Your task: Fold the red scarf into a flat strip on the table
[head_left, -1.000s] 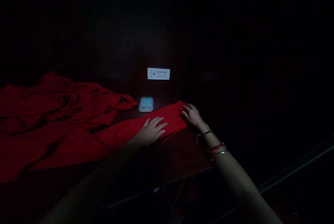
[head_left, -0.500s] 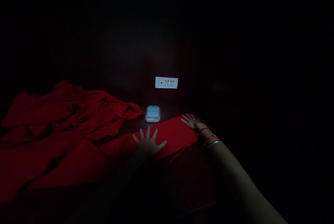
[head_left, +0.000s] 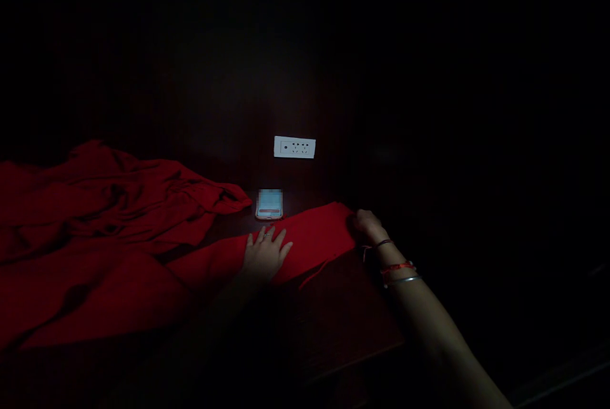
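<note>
A long red cloth (head_left: 312, 237) lies across a dark table, its narrow strip running toward the right end. My left hand (head_left: 265, 258) rests flat on this strip with fingers spread. At the strip's right end is my right hand (head_left: 369, 225), its fingers curled closed at the cloth's edge; the fingertips are in shadow. A ring shows on the left hand, and bracelets circle the right wrist. A loose red thread (head_left: 314, 274) hangs along the strip's near edge.
A lit phone (head_left: 269, 204) lies just beyond the strip. Behind it, a white socket panel (head_left: 295, 147) is set in the dark wall. Bunched red fabric (head_left: 143, 196) covers the left side. The table's front edge (head_left: 362, 358) shows faintly; much else is dark.
My right hand has gone from lying spread on the cloth to curled at its right end. The left hand stays on the cloth, fingers less spread. The view has shifted slightly right.
</note>
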{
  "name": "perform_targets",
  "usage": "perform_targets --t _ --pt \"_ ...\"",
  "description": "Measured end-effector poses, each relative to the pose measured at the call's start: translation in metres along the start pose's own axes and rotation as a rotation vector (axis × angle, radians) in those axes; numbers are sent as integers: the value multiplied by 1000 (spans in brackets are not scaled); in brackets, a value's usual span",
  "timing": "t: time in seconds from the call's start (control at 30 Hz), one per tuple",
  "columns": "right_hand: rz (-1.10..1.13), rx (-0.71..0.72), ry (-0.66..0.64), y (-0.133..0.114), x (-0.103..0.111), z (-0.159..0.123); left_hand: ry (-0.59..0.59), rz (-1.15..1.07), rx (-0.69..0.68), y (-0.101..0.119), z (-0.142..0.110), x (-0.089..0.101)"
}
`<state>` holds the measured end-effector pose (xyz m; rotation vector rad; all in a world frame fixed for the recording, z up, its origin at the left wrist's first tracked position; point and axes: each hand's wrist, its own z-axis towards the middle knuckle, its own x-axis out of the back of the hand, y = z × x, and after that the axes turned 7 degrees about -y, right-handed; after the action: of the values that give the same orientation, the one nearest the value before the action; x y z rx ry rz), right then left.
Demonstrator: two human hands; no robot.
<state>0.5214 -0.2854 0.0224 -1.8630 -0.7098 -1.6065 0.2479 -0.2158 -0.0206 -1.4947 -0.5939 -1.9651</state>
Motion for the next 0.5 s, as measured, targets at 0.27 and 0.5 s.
perform_targets --t 0.27,0.5 --pt "22 15 233 9 8 -17 -162 -13 171 -39 8 11" --pt "-51 -32 280 11 -6 -19 -47 25 -54 -25 6 -4"
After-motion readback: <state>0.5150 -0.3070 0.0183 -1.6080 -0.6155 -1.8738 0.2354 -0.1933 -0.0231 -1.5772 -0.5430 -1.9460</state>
